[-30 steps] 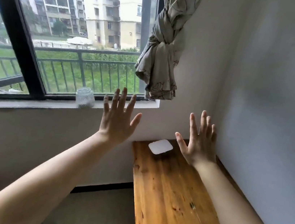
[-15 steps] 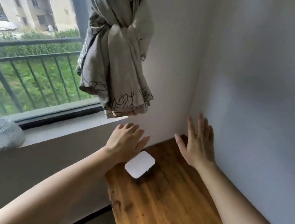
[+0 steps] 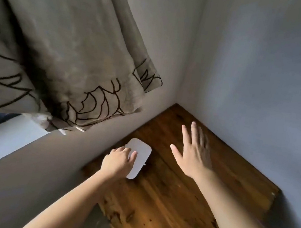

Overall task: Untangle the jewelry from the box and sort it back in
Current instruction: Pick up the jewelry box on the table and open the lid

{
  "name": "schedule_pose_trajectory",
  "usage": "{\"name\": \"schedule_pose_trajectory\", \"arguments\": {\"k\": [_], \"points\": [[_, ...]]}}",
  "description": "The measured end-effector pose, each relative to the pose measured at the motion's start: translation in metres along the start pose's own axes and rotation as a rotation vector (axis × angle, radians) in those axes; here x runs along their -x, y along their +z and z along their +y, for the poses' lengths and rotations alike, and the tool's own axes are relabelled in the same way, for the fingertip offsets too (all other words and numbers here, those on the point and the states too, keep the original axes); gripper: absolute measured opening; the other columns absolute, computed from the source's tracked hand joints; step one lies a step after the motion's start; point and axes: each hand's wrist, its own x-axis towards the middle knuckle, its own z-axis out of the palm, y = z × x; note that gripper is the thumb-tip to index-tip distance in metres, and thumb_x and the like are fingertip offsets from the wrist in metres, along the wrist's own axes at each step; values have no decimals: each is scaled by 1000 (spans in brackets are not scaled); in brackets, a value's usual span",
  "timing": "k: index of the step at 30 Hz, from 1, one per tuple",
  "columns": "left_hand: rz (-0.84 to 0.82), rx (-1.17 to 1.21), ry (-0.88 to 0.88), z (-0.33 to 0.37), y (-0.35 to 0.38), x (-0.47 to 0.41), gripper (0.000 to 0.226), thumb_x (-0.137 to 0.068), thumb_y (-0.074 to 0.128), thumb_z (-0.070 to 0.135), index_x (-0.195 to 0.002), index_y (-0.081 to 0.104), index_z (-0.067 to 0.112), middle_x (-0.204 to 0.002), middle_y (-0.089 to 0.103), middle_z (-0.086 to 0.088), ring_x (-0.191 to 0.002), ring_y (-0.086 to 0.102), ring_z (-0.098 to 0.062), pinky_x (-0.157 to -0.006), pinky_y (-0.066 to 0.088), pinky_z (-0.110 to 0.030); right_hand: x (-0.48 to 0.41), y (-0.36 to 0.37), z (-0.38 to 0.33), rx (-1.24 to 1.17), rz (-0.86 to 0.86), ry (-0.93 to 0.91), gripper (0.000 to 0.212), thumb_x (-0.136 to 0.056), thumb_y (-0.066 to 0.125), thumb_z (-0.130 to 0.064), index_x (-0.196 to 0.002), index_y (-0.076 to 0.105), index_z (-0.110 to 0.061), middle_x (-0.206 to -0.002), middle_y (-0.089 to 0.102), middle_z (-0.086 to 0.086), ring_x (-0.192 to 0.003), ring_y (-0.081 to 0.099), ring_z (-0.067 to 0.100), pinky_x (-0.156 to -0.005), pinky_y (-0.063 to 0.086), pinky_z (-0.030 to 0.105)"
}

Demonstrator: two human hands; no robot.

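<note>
Your left hand (image 3: 117,162) grips the closed white jewelry box (image 3: 138,158), fingers (image 3: 132,155) curled over its lid, at the wooden desk's (image 3: 171,203) far left edge by the wall; your right hand (image 3: 192,154) hovers beside it, fingers spread apart.

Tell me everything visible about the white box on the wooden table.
The white box is flat, with rounded corners and a smooth, plain matte lid, closed. A small metal fitting, perhaps a clasp, shows on its right edge. It lies flat on the wooden table near the table's left edge, by the wall. The left hand rests on its near left side, fingers on the lid. The open right hand is apart from it.
</note>
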Motion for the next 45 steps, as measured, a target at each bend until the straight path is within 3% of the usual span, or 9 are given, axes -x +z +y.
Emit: {"name": "schedule_pose_trajectory", "arguments": {"k": [10,15,18,23,27,30,35,39,45], "points": [[275,401,-491,-29,144,-26,76,-98,38,57,-156,9,19,-166,-1,-3,-152,3,-25,-121,15,-48,-33,190,-42,-587,-238,136,79,-99,39,-61,-159,-2,-30,-169,-3,2,-154,7,26,-119,21,40],[373,743,-686,-30,189,-26,78,-98,45,54,-156,5,20,-162,21,-3,-147,23,-25,-117,22,-43,-37,230,-58,-656,-313,47,80,-99,42,-61,-159,-3,-31,-169,-1,-3,-154,11,25,-117,27,41],[428,900,-629,-22,200,-25,61,-100,48,44,-151,18,30,-152,39,4,-135,43,-19,-107,40,-39,-35,237,-54,-750,-336,29,72,-103,45,-49,-159,7,-28,-168,11,-2,-152,21,23,-115,33,38],[422,886,-471,-4,206,-15,60,-97,56,34,-147,23,37,-134,41,24,-111,50,5,-84,44,-10,-4,233,-16,-869,-196,178,62,-101,57,-34,-155,28,-22,-150,33,1,-134,44,16,-90,36,7],[309,802,-394,20,214,3,64,-95,54,46,-149,20,37,-146,38,17,-129,46,-11,-103,46,-34,43,225,20,-786,-128,264,62,-97,59,-38,-151,35,-21,-145,36,0,-120,42,3,-75,36,-2],[255,745,-352,34,225,20,67,-94,52,55,-150,19,37,-151,36,16,-131,40,-5,-108,42,-37,79,220,38,-729,-113,310,61,-95,56,-40,-150,37,-20,-143,38,2,-115,43,1,-71,38,-3],[163,629,-252,37,242,55,92,-76,58,77,-150,18,38,-157,27,11,-141,33,-15,-109,39,-44,133,220,53,-684,-84,323,57,-98,56,-37,-149,39,-18,-139,39,3,-112,44,-1,-80,43,4],[83,385,-57,16,242,56,117,-59,67,83,-152,11,40,-163,0,8,-146,23,-29,-103,32,-40,147,222,59,-674,-101,250,55,-101,40,-46,-150,39,-19,-139,40,4,-111,49,4,-79,45,8],[134,8,188,-6,231,40,105,-61,76,69,-148,30,33,-161,21,-7,-131,41,-39,-90,51,-54,148,226,76,-672,-171,185,56,-104,25,-47,-155,33,-24,-143,45,1,-112,47,-1,-78,42,7]]}}
